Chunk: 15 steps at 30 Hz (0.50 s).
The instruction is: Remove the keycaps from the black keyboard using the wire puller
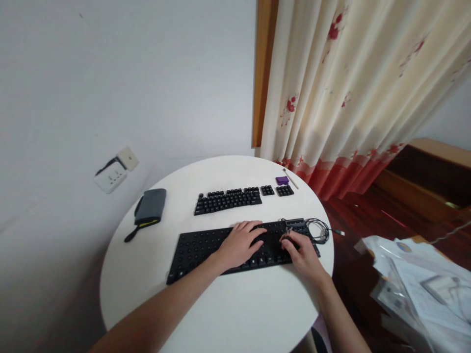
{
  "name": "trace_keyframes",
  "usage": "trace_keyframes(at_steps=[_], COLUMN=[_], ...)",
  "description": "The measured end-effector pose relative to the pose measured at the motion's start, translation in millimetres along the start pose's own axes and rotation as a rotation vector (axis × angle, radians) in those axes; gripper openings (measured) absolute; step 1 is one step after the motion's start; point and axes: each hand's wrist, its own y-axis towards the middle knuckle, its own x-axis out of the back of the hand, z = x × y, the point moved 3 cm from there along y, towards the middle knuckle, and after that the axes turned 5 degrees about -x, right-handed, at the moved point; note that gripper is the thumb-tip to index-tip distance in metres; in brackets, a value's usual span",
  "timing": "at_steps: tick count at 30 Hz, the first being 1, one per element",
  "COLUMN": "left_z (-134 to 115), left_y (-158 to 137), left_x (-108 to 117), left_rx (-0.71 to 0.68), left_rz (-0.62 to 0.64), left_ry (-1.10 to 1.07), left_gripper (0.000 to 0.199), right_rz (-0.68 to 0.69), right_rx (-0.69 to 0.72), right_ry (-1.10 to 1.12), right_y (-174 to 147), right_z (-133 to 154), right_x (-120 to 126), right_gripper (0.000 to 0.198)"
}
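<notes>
A black keyboard (206, 245) lies on the round white table (243, 314), with bare key sockets over its left and middle part and some keycaps left along the bottom row. My left hand (241, 245) rests flat on its middle, fingers apart and thumb stretched toward the right. Over the keyboard's right part, my right hand (301, 250) is closed in a pinch on a small dark tool with thin wires, which looks like a keycap puller (287, 234); the fingers partly hide it. Behind the keyboard, loose black keycaps (228, 200) are laid out in rows, with smaller blocks (284, 190) of keycaps at their right.
A coiled USB cable (321, 231) lies at the keyboard's right end, its plug past the table edge. At the back right are a purple cloth (282, 181) and a thin brush (291, 179). A grey pouch (151, 206) sits at the left. Papers and plastic (415, 279) lie at the right.
</notes>
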Motion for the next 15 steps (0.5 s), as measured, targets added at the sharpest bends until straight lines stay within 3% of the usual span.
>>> trace_keyframes(at_steps=[4,9,15], left_z=[-0.8,-0.7,1.1], left_y=[0.1,0.8,0.0], left_x=[1.3,1.0,-1.2], left_rx=[0.0,-0.001,-0.002], left_rz=[-0.011,-0.014,0.002], left_ry=[-0.009,-0.017,0.014], left_gripper=[0.034,0.034,0.035], right_rz=[-0.122,-0.16,0.045], right_rx=[-0.078,-0.149,0.076], right_ry=[-0.032,-0.058,-0.045], right_y=[4.0,6.1,-1.6], right_z=[-6.7,-11.2,0.4], right_x=[0.0,-1.2,1.2], right_gripper=[0.027,0.026,0.027])
